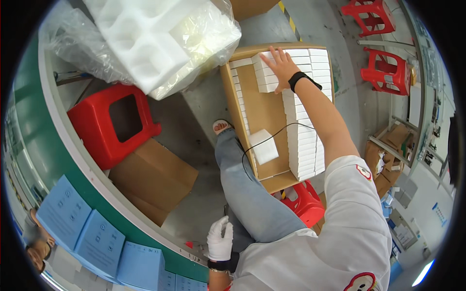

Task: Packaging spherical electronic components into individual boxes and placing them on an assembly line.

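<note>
My right hand [282, 69], bare with a black band on the wrist, reaches into the far end of an open cardboard carton [235, 104]. Its fingers are spread over a short row of small white boxes [264, 80], touching their tops. More white boxes [303, 140] stand packed in rows along the carton's right side, and a thin row lines the left wall. A loose white foam-like block [263, 146] lies at the near left inside. Low down, away from the carton, my left hand [220, 239] in a white glove hangs with fingers loosely apart and holds nothing.
A red stool [114, 126] and a flattened cardboard piece [155, 177] are at left, below plastic-wrapped white foam trays [141, 39]. Blue boxes [99, 233] line the green bench [51, 155]. Another red stool [306, 206] shows under the carton. A thin black cable [264, 140] crosses the carton.
</note>
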Motion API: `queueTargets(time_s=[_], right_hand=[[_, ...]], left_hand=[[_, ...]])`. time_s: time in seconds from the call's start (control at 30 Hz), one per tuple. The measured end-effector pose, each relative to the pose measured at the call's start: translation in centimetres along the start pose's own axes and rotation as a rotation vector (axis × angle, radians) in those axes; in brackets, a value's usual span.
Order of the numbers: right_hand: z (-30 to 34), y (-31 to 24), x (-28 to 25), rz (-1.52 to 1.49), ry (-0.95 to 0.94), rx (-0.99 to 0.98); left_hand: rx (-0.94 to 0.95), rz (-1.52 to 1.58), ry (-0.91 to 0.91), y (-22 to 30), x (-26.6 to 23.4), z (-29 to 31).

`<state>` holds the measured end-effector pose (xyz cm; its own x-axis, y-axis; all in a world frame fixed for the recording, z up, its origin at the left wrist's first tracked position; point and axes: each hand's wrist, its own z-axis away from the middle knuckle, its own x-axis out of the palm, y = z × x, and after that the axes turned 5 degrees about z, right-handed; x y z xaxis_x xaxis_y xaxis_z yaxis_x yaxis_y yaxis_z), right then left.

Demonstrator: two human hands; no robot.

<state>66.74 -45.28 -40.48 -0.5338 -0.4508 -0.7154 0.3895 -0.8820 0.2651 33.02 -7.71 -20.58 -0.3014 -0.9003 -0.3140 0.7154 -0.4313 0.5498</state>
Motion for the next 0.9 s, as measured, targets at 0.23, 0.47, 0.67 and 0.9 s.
queueTargets(time_s=[0.23,0.47,0.67,0.9], right_hand=[[1.7,0.4,1.5,-0.198,0.131,-0.078],[-2.7,0.4,1.7,-0.564,0.177,-0.042],[0.2,0.1,2.1,-0.521,0.197,0.091],[13.5,-4.7,-9.9,-0.703,0.854,0.054]], left_hand=[[-0.264,0.891,-0.43,6.1,8.1,-16.6],[-0.65,1.423,-0.477,12.4,24.1,-36.3],[-0.595,1.621,-0.612,14.4,24.8,-34.5],[-0.034,1.575,-0.726,17.7,15.4,-27.9]])
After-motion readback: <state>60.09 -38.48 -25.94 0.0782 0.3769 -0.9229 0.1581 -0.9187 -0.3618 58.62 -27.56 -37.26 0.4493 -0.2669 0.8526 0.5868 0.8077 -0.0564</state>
